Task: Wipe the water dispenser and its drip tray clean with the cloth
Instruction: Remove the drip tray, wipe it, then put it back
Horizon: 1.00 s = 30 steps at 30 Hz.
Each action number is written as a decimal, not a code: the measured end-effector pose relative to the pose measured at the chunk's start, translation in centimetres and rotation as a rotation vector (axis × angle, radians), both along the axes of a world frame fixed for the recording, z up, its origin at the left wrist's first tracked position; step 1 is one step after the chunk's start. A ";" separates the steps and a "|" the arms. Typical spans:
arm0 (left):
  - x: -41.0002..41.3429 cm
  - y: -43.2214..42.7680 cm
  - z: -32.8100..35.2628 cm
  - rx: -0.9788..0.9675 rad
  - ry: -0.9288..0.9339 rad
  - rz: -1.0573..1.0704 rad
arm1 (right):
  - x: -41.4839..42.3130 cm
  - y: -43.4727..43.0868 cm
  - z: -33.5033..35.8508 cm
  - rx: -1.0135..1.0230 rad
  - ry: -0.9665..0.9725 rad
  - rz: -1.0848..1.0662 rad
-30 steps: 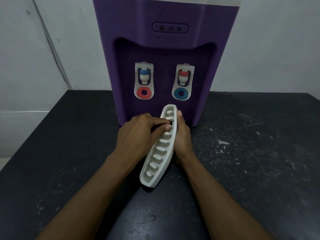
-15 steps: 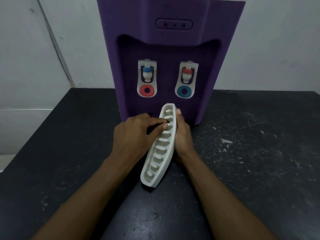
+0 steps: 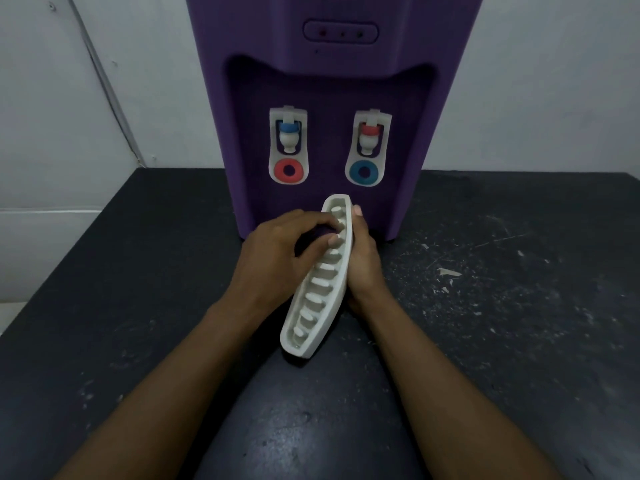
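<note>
The tray is out of the dispenser and stands on its long edge on the black table, just in front of the machine, its lower end on the tabletop and its upper end leaning toward the recess under the two taps. The right hand grasps it from the back along the right rim; the thumb lies up near the top, and the other fingers are hidden behind the plastic, so I can't say just how they wrap. The left hand is curled around a small dark purple wad, which I take to be the cloth, with the fingertips pressing it against the slotted face near the upper end. From here the tray looks like light, stiff moulded plastic: easy to lift, unlikely to bend, but smooth, and slippery if wet. The ribs across the slots look thin, so firm rubbing is better aimed along them than straight down on one. The solid outer rim is the place to hold it, as the right hand does, since it braces against the wiping push. Balanced on edge like this, it could skid on the table if that support slackens.
</note>
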<state>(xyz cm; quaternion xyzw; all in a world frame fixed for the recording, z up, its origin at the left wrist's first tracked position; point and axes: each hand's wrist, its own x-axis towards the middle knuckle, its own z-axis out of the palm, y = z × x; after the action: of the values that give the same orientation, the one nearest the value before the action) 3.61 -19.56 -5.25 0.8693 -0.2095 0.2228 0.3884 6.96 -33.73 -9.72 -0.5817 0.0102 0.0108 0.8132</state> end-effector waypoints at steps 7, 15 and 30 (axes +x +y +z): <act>-0.6 1.6 -0.2 0.092 0.030 0.080 | 0.6 -0.1 -0.3 -0.004 0.001 -0.031; -1.7 0.7 0.4 0.162 0.018 0.009 | 0.5 -0.3 -0.2 -0.021 0.006 -0.014; -2.4 -0.5 1.6 0.727 -0.106 0.285 | 0.2 -0.1 -0.1 -0.096 0.050 -0.035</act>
<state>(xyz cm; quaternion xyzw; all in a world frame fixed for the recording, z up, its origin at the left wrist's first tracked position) 1.22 -20.05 -3.62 0.9578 -0.1719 0.2304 0.0089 7.12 -33.85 -9.86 -0.6194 0.0415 0.0106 0.7839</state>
